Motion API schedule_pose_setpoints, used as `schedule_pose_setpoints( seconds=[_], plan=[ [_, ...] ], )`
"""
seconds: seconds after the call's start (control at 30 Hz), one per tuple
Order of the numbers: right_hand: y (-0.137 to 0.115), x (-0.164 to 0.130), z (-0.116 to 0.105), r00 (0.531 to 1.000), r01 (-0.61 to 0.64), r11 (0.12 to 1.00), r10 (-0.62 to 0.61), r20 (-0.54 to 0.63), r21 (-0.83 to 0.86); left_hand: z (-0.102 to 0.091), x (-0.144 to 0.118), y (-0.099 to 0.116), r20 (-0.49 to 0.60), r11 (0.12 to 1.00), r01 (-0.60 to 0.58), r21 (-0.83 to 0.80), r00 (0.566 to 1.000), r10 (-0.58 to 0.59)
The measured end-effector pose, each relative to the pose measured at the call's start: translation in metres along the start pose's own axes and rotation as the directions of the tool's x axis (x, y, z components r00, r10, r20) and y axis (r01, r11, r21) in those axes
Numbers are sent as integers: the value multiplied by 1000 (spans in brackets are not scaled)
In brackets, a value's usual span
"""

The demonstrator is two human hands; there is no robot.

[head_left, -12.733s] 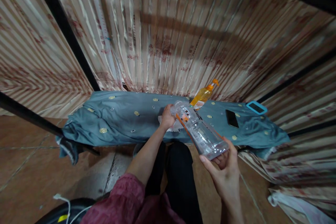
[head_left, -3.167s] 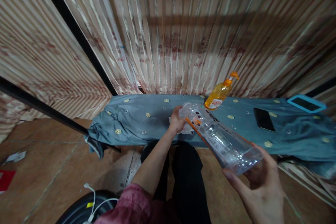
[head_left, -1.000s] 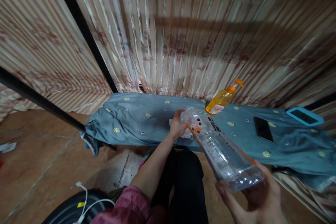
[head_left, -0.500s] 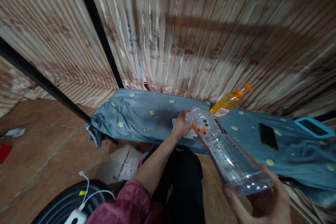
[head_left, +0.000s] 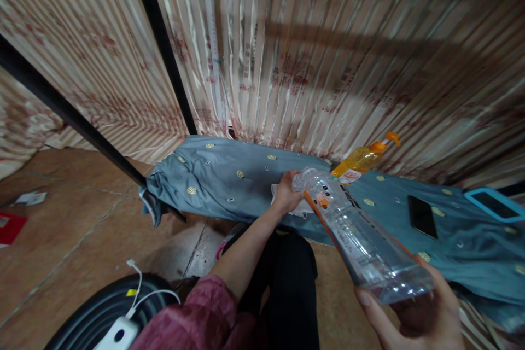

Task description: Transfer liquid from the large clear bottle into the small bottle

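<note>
- Clear plastic is the material of the large bottle [head_left: 353,229], which is held tilted above the lap, its base toward the person and its neck toward the table [head_left: 229,191].
- The base of the bottle is grasped from below by the right hand [head_left: 414,311], with the fingers curled around the bottom edge.
- The neck of the bottle is met by the left hand [head_left: 287,197], which is closed there; whether a cap is pinched in it cannot be told, because the fingers hide the opening.
- A crumpled white cloth [head_left: 297,209] is seen just under the left hand, lying on the blue-grey table cover.
- An orange pump bottle [head_left: 363,158] stands just behind the neck of the clear bottle, and a black phone [head_left: 422,216] lies further to the right, near a device in a blue case [head_left: 494,205].
- The step in hand is judged to be work at the mouth of the bottle, probably wiping or turning.
- For the next move, a steady hold at the base is needed, and the neck should be kept apart from the pump bottle.
</note>
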State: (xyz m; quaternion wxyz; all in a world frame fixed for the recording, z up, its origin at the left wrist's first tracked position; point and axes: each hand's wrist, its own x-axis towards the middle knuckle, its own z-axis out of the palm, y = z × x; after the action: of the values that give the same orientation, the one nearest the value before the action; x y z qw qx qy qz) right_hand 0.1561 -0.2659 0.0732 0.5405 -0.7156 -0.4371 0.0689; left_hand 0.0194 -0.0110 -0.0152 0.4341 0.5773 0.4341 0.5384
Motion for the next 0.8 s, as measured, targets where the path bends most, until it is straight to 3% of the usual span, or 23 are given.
schedule_pose_setpoints(
  seconds=[0.2,0.8],
  plan=[
    [1,4,-1,997,70,997,-70,10,39,-3,-1,10,11,998,29,54,999,-30],
    [-2,5,1,994,107,992,-108,14,62,-3,-1,11,-2,999,46,10,999,-46]
  ],
)
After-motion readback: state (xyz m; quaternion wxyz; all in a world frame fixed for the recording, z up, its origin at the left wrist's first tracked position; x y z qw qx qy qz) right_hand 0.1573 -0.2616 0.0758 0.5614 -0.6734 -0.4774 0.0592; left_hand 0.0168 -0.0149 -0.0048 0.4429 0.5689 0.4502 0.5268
